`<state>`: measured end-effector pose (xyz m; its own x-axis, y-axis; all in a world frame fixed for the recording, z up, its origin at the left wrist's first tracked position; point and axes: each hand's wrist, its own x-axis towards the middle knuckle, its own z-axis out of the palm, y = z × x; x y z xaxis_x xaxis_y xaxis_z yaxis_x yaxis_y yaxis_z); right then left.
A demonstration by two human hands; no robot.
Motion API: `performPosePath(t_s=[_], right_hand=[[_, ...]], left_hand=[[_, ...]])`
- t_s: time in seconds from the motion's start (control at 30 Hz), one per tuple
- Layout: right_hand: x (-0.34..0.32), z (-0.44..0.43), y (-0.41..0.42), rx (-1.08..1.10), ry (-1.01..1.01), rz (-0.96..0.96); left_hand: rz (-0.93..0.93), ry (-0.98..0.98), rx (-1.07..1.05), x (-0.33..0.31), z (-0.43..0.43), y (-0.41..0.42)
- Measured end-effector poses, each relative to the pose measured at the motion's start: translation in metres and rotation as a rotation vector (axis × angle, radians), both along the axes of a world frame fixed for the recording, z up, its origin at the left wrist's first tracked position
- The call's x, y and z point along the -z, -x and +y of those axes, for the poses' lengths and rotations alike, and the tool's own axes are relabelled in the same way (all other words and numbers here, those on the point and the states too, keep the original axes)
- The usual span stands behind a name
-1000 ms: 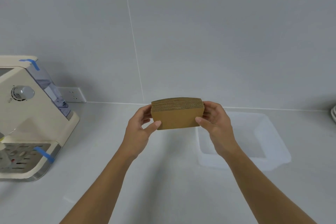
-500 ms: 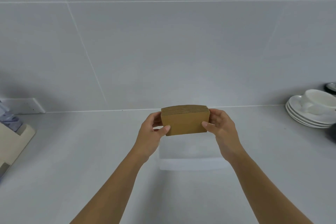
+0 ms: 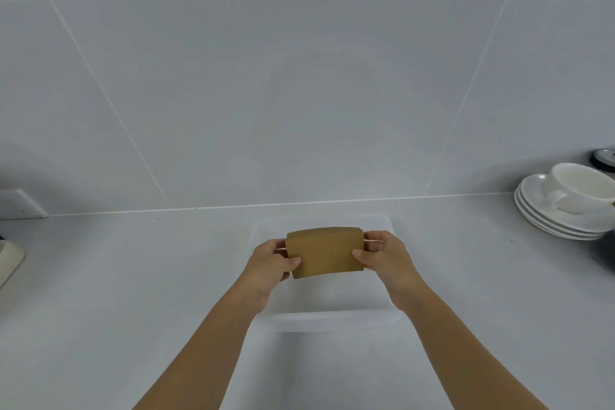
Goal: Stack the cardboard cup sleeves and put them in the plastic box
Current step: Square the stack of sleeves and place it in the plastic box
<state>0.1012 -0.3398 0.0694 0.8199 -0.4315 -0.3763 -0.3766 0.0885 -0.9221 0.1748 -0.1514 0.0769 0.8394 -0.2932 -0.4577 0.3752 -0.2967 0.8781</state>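
Observation:
A stack of brown cardboard cup sleeves [image 3: 324, 251] is held flat-face toward me, pinched at both ends. My left hand [image 3: 271, 265] grips its left end and my right hand [image 3: 387, 258] grips its right end. The stack hangs over the clear plastic box [image 3: 332, 319], which sits on the white counter straight ahead. The box's far rim shows just behind the stack, and my hands hide part of its inside.
A white cup [image 3: 580, 186] sits on a pile of white saucers [image 3: 559, 220] at the right. A wall socket [image 3: 20, 205] is at the left, with the cream corner of a machine [image 3: 8, 260] below it. Tiled wall behind.
The view has swung right, so the machine has slid almost out of sight and the cup and saucers came in. Both hands have carried the stack over the box and lower.

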Motion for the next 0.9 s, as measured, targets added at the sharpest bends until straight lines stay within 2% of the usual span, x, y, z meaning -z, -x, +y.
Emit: performPosePath(t_s=[0.1,0.27,0.5,0.73,0.9], right_hand=[[0.008,-0.003,-0.008,-0.013,-0.018,0.082],[0.016,-0.005,-0.017,-0.057,-0.058,0.208],[0.024,-0.005,-0.032,-0.033,-0.064,0.288],[0.03,0.001,-0.046,-0.012,0.046,0.297],[0.032,0.003,-0.049,0.018,0.075,0.284]], left_hand=[[0.078,-0.06,-0.011,0.008,-0.004,-0.005],[0.104,-0.166,-0.041,0.021,-0.013,-0.011],[0.153,-0.234,-0.134,0.038,-0.024,-0.022],[0.0,-0.347,-0.083,0.041,-0.029,-0.024],[-0.059,-0.325,-0.081,0.044,-0.028,-0.026]])
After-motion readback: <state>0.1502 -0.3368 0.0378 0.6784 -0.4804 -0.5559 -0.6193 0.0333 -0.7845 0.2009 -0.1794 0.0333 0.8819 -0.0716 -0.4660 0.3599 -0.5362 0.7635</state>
